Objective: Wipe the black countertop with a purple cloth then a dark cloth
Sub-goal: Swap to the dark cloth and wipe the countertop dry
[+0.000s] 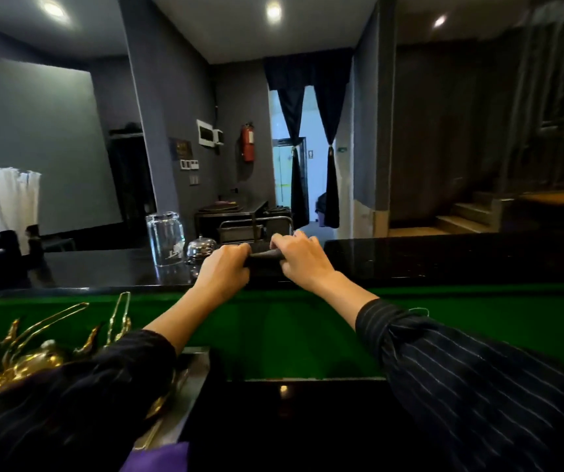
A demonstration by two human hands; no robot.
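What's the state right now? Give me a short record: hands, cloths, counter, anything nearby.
left hand: grips left end of dark cloth
right hand: grips its right end
dark cloth: bunched between the hands, over the black countertop
purple cloth: bottom edge of view, not held
nearby: glass and bell, left of the hands

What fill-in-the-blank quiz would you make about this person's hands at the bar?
1. The left hand and right hand grip the dark cloth at the black ____.
2. The silver service bell sits nearest the ____ hand.
3. The second cloth, at the view's bottom edge, is ____.
4. The fire extinguisher on the wall is ____.
Missing words: countertop; left; purple; red.
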